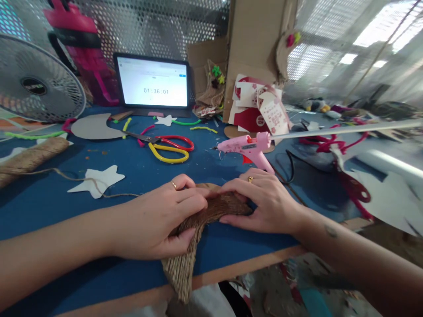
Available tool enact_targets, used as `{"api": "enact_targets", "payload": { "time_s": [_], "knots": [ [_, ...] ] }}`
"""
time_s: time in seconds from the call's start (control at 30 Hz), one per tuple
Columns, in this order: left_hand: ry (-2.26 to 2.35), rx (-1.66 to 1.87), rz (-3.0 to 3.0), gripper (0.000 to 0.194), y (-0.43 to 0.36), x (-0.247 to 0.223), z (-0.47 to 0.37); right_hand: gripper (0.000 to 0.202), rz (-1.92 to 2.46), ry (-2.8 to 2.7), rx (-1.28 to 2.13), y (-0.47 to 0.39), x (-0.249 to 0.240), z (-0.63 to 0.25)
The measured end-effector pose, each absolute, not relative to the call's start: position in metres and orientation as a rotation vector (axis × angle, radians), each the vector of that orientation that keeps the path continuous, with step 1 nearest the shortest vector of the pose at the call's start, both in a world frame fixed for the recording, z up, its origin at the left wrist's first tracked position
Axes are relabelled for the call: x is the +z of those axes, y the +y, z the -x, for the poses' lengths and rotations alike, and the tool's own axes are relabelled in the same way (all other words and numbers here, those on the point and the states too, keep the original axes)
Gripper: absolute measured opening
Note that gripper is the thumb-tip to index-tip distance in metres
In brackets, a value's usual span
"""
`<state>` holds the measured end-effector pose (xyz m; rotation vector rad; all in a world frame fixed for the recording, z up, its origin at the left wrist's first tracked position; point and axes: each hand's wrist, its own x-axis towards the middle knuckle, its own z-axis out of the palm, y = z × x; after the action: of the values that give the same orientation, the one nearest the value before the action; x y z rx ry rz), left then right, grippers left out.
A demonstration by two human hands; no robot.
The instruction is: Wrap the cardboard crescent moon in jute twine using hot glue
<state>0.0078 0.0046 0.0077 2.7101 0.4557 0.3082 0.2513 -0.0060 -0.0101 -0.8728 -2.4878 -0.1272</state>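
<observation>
A curved crescent wrapped in brown jute twine [183, 269] lies at the table's front edge, one tip jutting past it. My left hand [155, 218] grips its middle, thumb below and fingers above. On the upper right part, my right hand [261, 198] pinches the crescent between thumb and fingers. From a twine roll [36, 159] at the left, a loose strand runs across a white paper star [98, 180] toward my left hand. Just beyond my right hand, a pink glue gun [243, 147] lies on its side with a long white glue stick in its back.
Scissors [168, 152] with red and yellow handles lie mid-table, near a grey crescent cutout [97, 126]. Behind them stand a tablet [152, 81] showing a timer, a fan [36, 83] and a pink bottle [87, 57]. A black cord [291, 165] curves at right.
</observation>
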Motion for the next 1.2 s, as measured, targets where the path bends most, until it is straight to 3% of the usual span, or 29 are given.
{"api": "enact_targets", "payload": {
  "time_s": [0.87, 1.1, 1.2],
  "knots": [
    [0.523, 0.426, -2.707, 0.007, 0.0, 0.004, -0.003, 0.033, 0.863, -2.595, -0.111, -0.004, -0.012, -0.252],
    [0.463, 0.583, -2.787, 0.009, -0.005, -0.001, 0.002, 0.038, 0.86, -2.554, -0.229, -0.008, -0.01, -0.251],
    [0.454, 0.632, -2.801, 0.011, -0.005, -0.003, 0.004, 0.032, 0.772, -2.549, -0.216, -0.008, -0.01, -0.251]
  ]
}}
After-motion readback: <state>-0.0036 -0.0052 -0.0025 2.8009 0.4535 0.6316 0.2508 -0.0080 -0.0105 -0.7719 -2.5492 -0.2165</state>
